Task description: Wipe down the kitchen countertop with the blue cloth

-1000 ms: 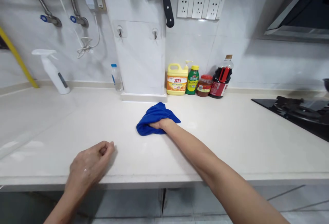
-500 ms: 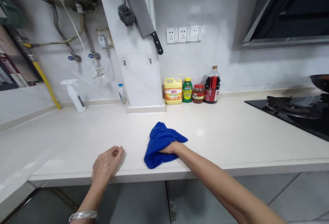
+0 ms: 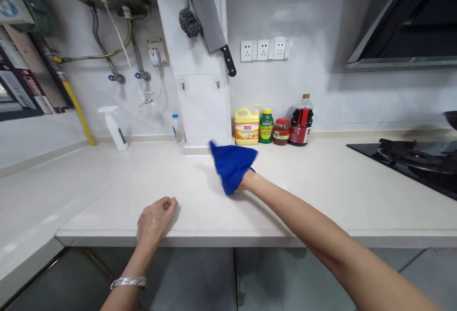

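Note:
A blue cloth (image 3: pixel 233 164) hangs from my right hand (image 3: pixel 245 181), over the middle of the white countertop (image 3: pixel 303 196). Its upper corner is smeared by motion, and a shadow below suggests it is raised off the surface. Most of my right fingers are hidden behind the fabric. My left hand (image 3: pixel 155 219) rests near the counter's front edge in a loose fist, thumb against the curled fingers, with nothing visible in it. Wet spots glisten on the back of that hand, and a silver bracelet (image 3: pixel 128 282) circles the wrist.
Along the wall stand a yellow detergent jug (image 3: pixel 246 127), green bottle (image 3: pixel 266 126), red-lidded jar (image 3: pixel 282 132) and dark sauce bottle (image 3: pixel 302 123). Further left are a small clear bottle (image 3: pixel 177 130) and white spray bottle (image 3: pixel 116 130). A cleaver (image 3: pixel 210 23) hangs above; a gas stove (image 3: pixel 410 156) lies right.
My right hand has carried the blue cloth away from the front edge, further back toward the wall pillar. My left hand keeps its place on the counter; the view has shifted slightly left.

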`<state>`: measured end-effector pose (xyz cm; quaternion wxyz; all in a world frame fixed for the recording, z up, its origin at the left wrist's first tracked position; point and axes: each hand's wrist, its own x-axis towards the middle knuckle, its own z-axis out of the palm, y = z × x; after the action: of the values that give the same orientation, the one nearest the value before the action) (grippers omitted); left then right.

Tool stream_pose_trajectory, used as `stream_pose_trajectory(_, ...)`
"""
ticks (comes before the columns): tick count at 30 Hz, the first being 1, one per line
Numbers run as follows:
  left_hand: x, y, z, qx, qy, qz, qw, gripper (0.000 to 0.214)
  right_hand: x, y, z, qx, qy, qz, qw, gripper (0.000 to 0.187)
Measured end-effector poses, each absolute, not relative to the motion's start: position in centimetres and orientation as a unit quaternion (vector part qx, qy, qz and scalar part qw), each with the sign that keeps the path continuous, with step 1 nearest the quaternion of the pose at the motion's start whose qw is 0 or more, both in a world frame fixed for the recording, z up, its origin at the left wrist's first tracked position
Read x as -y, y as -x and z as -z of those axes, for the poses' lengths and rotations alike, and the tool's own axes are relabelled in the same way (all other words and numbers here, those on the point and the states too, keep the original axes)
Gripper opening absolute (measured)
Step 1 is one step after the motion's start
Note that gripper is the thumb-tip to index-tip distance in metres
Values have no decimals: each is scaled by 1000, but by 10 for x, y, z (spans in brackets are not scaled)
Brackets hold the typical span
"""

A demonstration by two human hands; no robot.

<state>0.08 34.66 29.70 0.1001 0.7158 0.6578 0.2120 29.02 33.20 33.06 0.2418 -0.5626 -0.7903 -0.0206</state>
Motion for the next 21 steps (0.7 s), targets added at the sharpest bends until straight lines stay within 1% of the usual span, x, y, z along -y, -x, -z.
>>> stream_pose_trajectory(3, -347, 0, -297, -658, -717, -209, 92, 45, -338, -273, -331, 810, 566, -14, 157, 45)
stream_pose_trajectory(5, -347, 1, -297, -660, -716, -207, 93, 46, -333, -280, -329, 802, 580, -34, 141, 49)
stream_pose_trajectory(7, -347, 1, -297, -658, -715, -211, 102, 48, -320, -298, -321, 778, 602, -35, 174, 55)
stream_pose_trajectory(9, -347, 3, -296, -654, -714, -225, 111, 46, -303, -323, -307, 745, 629, -21, 220, 53)
stream_pose_trajectory(11, -345, 4, -294, -635, -721, -254, 114, 39, -283, -347, -288, 724, 642, -12, 253, 51)
stream_pose_trajectory(13, -342, 5, -290, -583, -743, -317, 83, 36, -267, -364, -269, 728, 619, -10, 296, 52)
stream_pose_trajectory(16, -336, -2, -283, -412, -812, -412, -16, 35, -255, -373, -248, 730, 587, -7, 351, 51)
stream_pose_trajectory(17, -334, -7, -281, -347, -842, -411, -39, 34, -254, -373, -245, 728, 586, -1, 357, 49)
stream_pose_trajectory(19, -330, -20, -278, -252, -898, -356, -50, 34, -256, -370, -243, 728, 588, 15, 354, 46)
stream_pose_trajectory(21, -328, -36, -277, -237, -925, -294, -32, 38, -259, -367, -245, 732, 584, 28, 349, 45)
